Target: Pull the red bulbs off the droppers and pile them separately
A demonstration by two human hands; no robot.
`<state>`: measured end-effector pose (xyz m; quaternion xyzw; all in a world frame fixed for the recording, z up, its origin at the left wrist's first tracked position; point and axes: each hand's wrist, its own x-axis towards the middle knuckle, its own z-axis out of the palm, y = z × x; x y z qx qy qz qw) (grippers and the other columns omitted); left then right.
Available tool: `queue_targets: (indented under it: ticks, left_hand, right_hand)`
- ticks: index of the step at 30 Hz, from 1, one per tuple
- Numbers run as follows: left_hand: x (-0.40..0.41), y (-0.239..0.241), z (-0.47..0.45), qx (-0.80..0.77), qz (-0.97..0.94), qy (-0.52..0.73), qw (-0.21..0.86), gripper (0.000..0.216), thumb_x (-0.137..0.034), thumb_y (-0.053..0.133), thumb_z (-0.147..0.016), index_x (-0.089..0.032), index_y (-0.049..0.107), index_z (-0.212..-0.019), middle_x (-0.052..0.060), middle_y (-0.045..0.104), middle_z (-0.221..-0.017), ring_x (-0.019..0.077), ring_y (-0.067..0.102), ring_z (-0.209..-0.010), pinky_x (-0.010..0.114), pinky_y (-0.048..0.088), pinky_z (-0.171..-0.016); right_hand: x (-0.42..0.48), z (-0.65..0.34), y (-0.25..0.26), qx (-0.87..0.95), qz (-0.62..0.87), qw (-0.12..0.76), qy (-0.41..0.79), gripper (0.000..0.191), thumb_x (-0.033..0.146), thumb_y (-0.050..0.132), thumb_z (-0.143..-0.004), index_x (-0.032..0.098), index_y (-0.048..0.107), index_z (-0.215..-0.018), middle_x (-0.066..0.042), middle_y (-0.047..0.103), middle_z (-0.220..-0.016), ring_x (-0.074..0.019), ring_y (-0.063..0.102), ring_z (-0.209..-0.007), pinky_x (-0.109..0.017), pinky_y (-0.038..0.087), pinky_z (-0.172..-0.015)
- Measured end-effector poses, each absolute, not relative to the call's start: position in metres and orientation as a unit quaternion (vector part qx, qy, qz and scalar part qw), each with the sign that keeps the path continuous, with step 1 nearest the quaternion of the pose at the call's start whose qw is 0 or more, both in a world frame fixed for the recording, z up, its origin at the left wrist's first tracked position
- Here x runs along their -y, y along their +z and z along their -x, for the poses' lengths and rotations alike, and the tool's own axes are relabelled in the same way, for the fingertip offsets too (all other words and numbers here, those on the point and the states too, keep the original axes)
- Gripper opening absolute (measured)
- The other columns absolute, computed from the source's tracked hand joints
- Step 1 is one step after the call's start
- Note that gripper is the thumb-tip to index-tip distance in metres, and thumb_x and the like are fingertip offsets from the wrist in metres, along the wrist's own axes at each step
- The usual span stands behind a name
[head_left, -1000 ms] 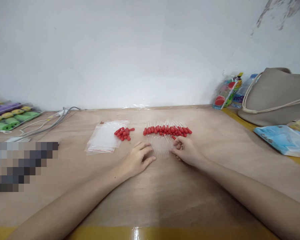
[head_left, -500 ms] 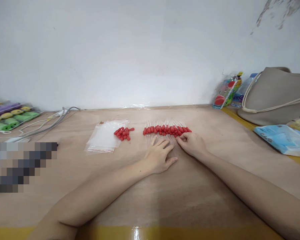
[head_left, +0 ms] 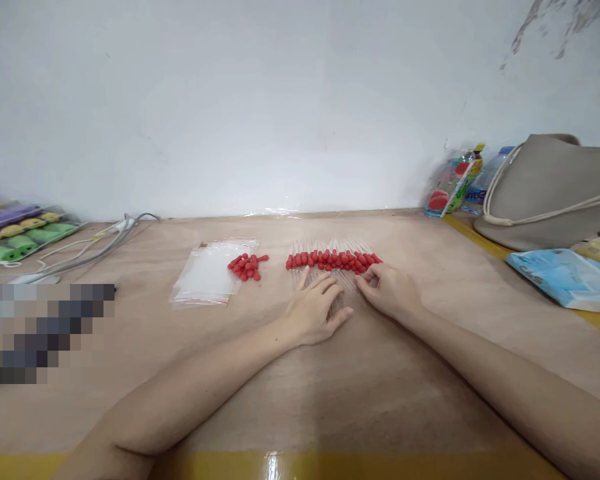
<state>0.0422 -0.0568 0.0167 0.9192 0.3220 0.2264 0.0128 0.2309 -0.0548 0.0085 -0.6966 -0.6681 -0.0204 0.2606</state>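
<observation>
Thin clear droppers with red rubber bulbs [head_left: 325,258] lie side by side in a row on the table. Their clear stems point both towards the wall and towards me. My left hand [head_left: 316,308] rests over the near stems, fingers spread and reaching up to the bulbs. At the right end of the row is my right hand [head_left: 387,290], its thumb and fingers curled in a pinch against the bulbs. What lies between those fingertips is hidden. Left of the row, a small heap of loose red bulbs [head_left: 247,267] sits partly on clear zip bags [head_left: 205,277].
Packs of green and purple rolls [head_left: 25,230] and cables [head_left: 115,233] occupy the left side. On the right stand drink bottles [head_left: 455,183], a grey drawstring bag [head_left: 550,190] and a blue tissue pack [head_left: 560,280]. A white wall [head_left: 280,107] rises behind the table.
My left hand has shifted slightly left. My right hand has moved slightly right, its thumb now a little lower beside the droppers. The loose bulbs and bags stay put.
</observation>
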Motion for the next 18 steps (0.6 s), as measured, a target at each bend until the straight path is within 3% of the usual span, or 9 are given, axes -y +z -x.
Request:
queue_targets:
  ticks: [6,18]
  left_hand:
    - [0.010,0.029,-0.050,-0.457,-0.848,0.258,-0.080,0.020,-0.033,0.047,-0.082,-0.018,0.055,-0.093,0.009,0.056,-0.100,0.0242,0.046,-0.101,0.043,0.032,-0.090]
    - [-0.025,0.026,-0.063,-0.496,-0.818,0.269,-0.111,0.016,-0.029,0.048,-0.081,-0.015,0.056,-0.077,0.011,0.056,-0.098,0.0253,0.045,-0.099,0.043,0.031,-0.089]
  right_hand:
    - [0.061,-0.220,0.015,0.688,0.698,0.199,0.017,0.030,0.047,0.050,-0.073,0.021,0.057,-0.059,-0.002,0.063,-0.066,-0.0160,0.055,-0.061,-0.026,0.024,-0.049]
    - [0.065,-0.215,0.017,0.682,0.710,0.174,0.036,0.025,0.040,0.050,-0.072,0.021,0.053,-0.055,-0.001,0.060,-0.060,-0.0159,0.052,-0.058,-0.026,0.022,-0.047]
